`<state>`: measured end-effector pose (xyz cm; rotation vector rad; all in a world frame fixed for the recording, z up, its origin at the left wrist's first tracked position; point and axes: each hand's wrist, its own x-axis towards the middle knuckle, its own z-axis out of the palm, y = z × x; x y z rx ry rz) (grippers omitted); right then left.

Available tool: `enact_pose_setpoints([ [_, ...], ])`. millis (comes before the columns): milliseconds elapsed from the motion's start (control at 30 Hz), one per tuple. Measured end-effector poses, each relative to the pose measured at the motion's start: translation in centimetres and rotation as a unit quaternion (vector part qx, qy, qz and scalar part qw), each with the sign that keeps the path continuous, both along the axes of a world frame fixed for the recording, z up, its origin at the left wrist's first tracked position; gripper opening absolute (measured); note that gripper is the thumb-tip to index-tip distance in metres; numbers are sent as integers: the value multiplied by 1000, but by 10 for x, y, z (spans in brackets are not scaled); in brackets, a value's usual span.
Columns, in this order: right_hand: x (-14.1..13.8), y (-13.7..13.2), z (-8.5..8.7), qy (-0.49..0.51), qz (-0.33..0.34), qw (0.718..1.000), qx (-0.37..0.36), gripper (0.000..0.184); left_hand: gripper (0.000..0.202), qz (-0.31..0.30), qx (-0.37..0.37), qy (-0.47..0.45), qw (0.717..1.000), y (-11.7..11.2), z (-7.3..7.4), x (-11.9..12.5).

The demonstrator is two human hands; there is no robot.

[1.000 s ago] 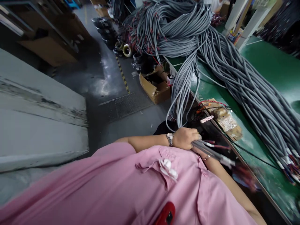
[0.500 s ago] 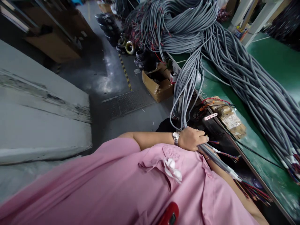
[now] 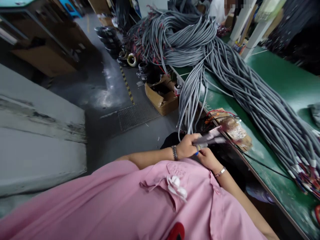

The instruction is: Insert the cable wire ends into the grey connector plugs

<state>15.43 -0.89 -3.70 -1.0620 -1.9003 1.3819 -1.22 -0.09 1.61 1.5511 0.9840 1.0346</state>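
Observation:
My left hand [image 3: 188, 146], with a metal-banded watch at the wrist, is closed around a bundle of grey cables [image 3: 191, 96]. The gripped cable ends [image 3: 211, 137] stick out to the right of the fist and are smeared by motion. Just below them, my right hand [image 3: 209, 159] is closed, its fingertips almost against the left hand. A bit of blue and yellow [image 3: 197, 151] shows between the two hands. What the right fingers pinch cannot be made out. The bundle hangs down from a large heap of grey cables [image 3: 185, 43] on the green table [image 3: 272, 68].
A taped brown packet [image 3: 236, 130] with red, orange and black wires lies at the table edge. Long grey cables [image 3: 262, 96] with stripped ends stretch along the tabletop. An open cardboard box [image 3: 165, 103] stands on the floor. A grey-white block [image 3: 42, 143] is on the left.
The cable ends have swung up from pointing down-right to pointing right. My right hand has come up from behind the cables to beside my left hand. The view has shifted slightly.

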Motion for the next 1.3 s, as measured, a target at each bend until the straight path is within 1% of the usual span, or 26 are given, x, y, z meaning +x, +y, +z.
enact_pose_setpoints([
  [67,2,2,7,-8,19,999,27,21,25,52,-108,-86,989,4,3,-7],
  [100,2,3,10,-8,13,999,32,22,30,72,-140,-125,980,6,4,-10],
  [167,3,2,16,3,-25,1000,10,26,34,94,-173,-174,965,8,5,-14],
  [267,0,-1,25,40,-108,993,-36,27,34,98,-191,-188,958,8,3,-18],
  [367,-6,-4,41,69,-175,982,-34,27,32,85,-187,-175,963,6,1,-19],
  [467,-16,-3,57,121,-190,972,-66,29,32,67,-185,-148,969,6,1,-18],
  [567,-25,2,67,175,-201,959,-92,33,33,50,-185,-112,975,6,1,-15],
  [700,-31,8,66,183,-232,951,-90,29,29,35,-180,-73,980,6,4,-13],
  [767,-31,8,64,190,-239,946,-109,29,29,29,-178,-70,981,6,4,-13],
  [933,-29,7,60,257,-233,922,-175,28,32,24,-193,-121,973,7,0,-12],
  [1067,-27,7,57,263,-235,920,-173,27,32,26,-201,-137,970,7,-1,-11],
  [1133,-26,6,56,257,-246,920,-164,26,32,10,-187,-116,975,7,0,-12],
  [1233,-26,6,57,246,-273,916,-160,27,31,-26,-168,-57,984,8,4,-14],
  [1300,-26,6,60,237,-285,916,-155,27,32,-25,-159,-38,986,8,4,-14],
])
